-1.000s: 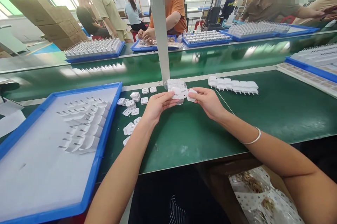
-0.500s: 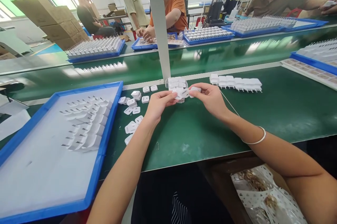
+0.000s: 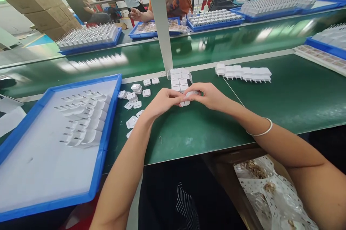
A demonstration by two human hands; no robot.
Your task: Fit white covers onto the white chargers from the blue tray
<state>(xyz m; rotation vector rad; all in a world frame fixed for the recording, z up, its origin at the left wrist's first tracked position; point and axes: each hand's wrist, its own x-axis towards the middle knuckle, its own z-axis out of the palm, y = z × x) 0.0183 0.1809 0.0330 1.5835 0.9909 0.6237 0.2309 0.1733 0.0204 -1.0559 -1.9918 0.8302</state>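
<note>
In front of me my two hands meet over the green bench. My right hand (image 3: 204, 94) is closed on a small white plastic piece (image 3: 192, 93) with rounded edges, mostly hidden by the fingers. Thumb and fingers of my left hand (image 3: 169, 101) are pinched against the same piece from the other side. Just below the fingertips a white square plate (image 3: 185, 103) shows; whether it lies on the bench is unclear. Right behind my hands, rows of white printed plates (image 3: 176, 81) sit in a clear holder.
On the left lies a blue-rimmed tray (image 3: 108, 129) bearing white plug housings (image 3: 92, 123) with metal pins up. Loose white plates (image 3: 132, 97) lie beside it. A row of plug housings (image 3: 243, 73) stands back right. A white post (image 3: 160, 24) rises ahead; co-workers sit beyond the belt.
My hands have come together; the white pieces that were apart in each hand are now at one spot, partly covered. The view has tilted down. A co-worker's hand across the belt has lifted.
</note>
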